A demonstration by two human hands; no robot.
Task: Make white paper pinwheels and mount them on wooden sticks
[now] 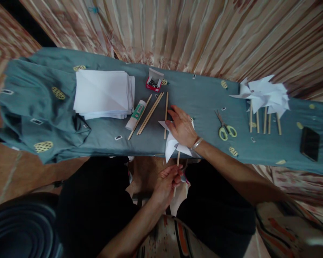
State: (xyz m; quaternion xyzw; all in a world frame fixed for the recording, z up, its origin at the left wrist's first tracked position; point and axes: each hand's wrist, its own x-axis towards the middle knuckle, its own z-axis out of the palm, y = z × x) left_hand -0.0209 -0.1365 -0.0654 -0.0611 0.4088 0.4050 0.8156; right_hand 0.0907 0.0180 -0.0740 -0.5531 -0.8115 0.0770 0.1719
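A white paper pinwheel on a thin wooden stick sits at the table's near edge. My left hand is closed round that stick below the paper blades, just off the edge. Over the blades lies my right hand, palm down with its fingers apart, hiding the pinwheel's centre. Just left of its fingertips is a loose wooden stick. More wooden sticks and a green-and-white glue stick lie further left. Scissors with light green handles rest to the right of my right hand.
A stack of white paper is at the left on the teal cloth. Behind the sticks stands a small open red box with small metal pieces. Several pinwheels are piled at the right, near a dark phone. Curtains hang behind.
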